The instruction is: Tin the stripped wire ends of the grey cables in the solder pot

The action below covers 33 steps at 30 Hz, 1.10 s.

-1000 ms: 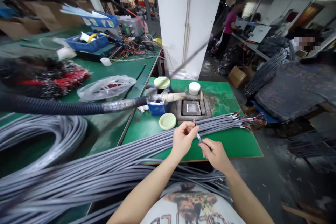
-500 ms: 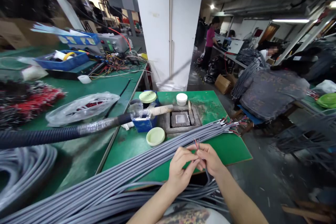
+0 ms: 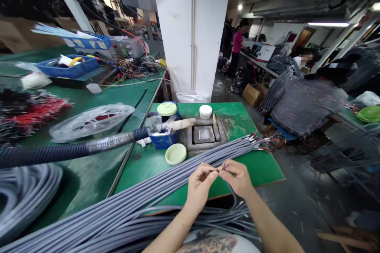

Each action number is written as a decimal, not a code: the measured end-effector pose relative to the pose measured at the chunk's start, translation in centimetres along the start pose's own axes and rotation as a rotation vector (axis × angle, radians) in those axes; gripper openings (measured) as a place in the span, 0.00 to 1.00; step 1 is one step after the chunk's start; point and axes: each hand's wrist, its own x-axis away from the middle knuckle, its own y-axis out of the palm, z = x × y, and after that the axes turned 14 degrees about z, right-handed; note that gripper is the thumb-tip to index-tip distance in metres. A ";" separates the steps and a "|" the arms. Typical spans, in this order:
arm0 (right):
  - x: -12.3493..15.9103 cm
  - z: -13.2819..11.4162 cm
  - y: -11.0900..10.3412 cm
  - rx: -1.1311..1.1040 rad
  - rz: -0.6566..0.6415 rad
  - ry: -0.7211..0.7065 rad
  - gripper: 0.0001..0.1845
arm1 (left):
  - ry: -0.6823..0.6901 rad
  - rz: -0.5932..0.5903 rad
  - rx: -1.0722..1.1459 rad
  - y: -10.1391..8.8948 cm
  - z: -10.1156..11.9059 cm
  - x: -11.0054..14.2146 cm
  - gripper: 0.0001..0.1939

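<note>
My left hand [image 3: 199, 185] and my right hand [image 3: 238, 178] meet above the near edge of a small green table [image 3: 237, 116]. Both pinch the stripped end of one grey cable [image 3: 233, 195], whose thin coloured wires [image 3: 223, 167] stick out between my fingertips. The cable drops from my right hand toward my lap. Just beyond my hands lies a long bundle of grey cables [image 3: 166, 187], its stripped ends [image 3: 261, 142] fanned out at the table's right edge.
A metal solder pot [image 3: 204, 134] sits mid-table, with a corrugated hose [image 3: 74, 150] reaching to it, a blue tub [image 3: 162, 140], a green lid [image 3: 176, 154] and white jars [image 3: 205, 111]. A long green bench [image 3: 97, 102] at left carries wire bundles and bins. Other people work at back right.
The view swung left and down, then steadied. My hands came together on the cable end; the wire tips, upright half a second ago, now lie lower between my fingertips.
</note>
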 end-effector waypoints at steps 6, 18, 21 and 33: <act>0.2 -0.2 1.0 0.044 -0.012 -0.041 0.10 | 0.037 0.038 -0.023 -1.1 0.4 0.0 0.04; -0.7 -0.6 3.3 0.080 -0.058 -0.042 0.10 | -0.150 0.111 0.075 -2.7 -0.8 0.6 0.07; -1.2 -1.0 3.3 0.133 -0.115 -0.063 0.12 | -0.160 0.139 0.005 -3.4 -0.1 0.0 0.08; -4.9 -2.0 3.7 0.293 -0.265 -0.077 0.15 | -0.066 0.498 0.041 -8.8 1.6 -1.5 0.09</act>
